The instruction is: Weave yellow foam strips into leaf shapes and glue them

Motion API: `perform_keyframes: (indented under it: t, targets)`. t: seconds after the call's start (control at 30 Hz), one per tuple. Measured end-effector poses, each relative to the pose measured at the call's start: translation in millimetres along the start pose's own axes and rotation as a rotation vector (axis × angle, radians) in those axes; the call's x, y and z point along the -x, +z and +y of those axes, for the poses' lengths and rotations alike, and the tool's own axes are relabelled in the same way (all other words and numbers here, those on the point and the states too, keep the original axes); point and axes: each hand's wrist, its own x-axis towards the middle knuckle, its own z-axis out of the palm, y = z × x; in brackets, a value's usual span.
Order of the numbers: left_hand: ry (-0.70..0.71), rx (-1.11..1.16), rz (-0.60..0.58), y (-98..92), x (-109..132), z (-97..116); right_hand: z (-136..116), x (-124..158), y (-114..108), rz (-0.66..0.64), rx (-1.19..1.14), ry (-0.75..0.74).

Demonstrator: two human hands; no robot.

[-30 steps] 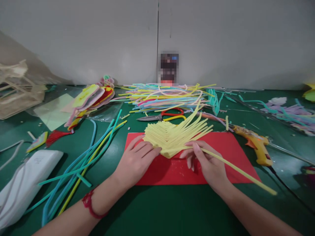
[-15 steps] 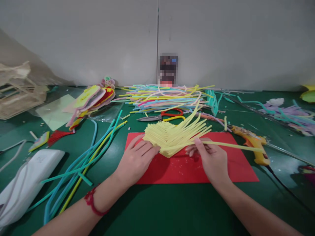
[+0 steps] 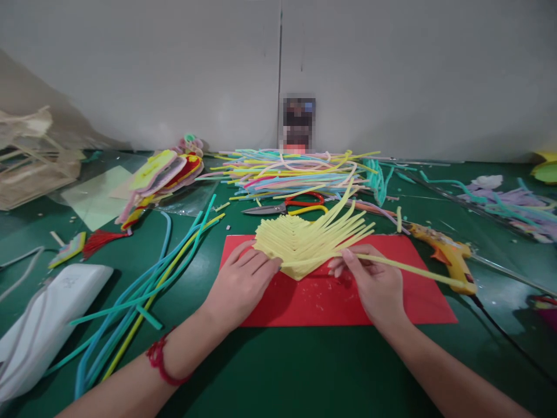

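A pale yellow woven piece [image 3: 300,238] of pipe cleaners lies over a red sheet [image 3: 304,302], its loose ends fanning out to the upper right. My left hand [image 3: 246,276] is closed on the lower left edge of the piece, fingertips pressing it. Between the thumb and fingers of my right hand [image 3: 369,278] is a long pale yellow pipe cleaner [image 3: 418,269]. It runs along the lower edge of the piece, and its free end reaches out past the sheet over the glue gun. My left fingertips are partly hidden behind the hand.
Scissors [image 3: 282,206] lie just behind the piece, before a heap of coloured pipe cleaners [image 3: 296,174]. A yellow glue gun [image 3: 452,255] rests at right. Blue and green pipe cleaners [image 3: 148,296] and a white power strip [image 3: 56,325] are at left. Finished flat crafts [image 3: 165,174] lie further back.
The free right end of the long pipe cleaner has swung down and reaches slightly further right. Both hands stay almost in place, the right one still pinching the strip.
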Motion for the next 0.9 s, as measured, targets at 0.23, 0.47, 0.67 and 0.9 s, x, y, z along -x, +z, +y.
perform_keyframes:
  t: [0.23,0.47,0.67,0.9]
  targets:
    - [0.057,0.01,-0.01,-2.9,-0.4,6.8,-5.0,9.8,6.3,-0.11,0.006,0.066]
    - [0.087,0.043,-0.022,-2.1,2.0,2.8,-4.0,9.4,3.1,-0.329,-0.206,0.237]
    - [0.091,0.079,0.032,-4.6,1.1,4.4,4.8,3.5,0.2,-0.386,-0.358,0.255]
    - [0.243,0.192,0.007,-11.4,-0.2,4.4,-2.3,5.0,-4.7,-0.699,-0.429,0.369]
